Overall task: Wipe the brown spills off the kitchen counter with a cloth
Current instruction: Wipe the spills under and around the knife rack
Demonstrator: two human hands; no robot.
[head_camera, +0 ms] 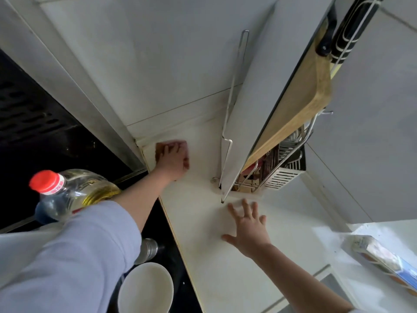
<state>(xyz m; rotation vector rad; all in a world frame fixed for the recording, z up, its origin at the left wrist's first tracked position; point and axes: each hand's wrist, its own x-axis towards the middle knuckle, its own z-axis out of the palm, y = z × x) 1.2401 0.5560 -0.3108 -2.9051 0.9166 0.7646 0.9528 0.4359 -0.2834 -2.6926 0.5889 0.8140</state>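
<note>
My left hand (172,162) presses a brown cloth (161,146) flat onto the cream kitchen counter (203,222), in the far corner where the counter meets the wall and the black hob. Most of the cloth is under my palm and fingers. My right hand (248,227) lies open on the counter nearer to me, fingers spread, holding nothing. No brown spill shows on the bare counter around either hand.
A wire rack (279,170) with white and wooden cutting boards (297,105) stands on the counter right of the cloth. An oil bottle with a red cap (67,188), a white bowl (145,288) and a metal cup (147,249) sit on the black hob at left. A box (383,260) lies at right.
</note>
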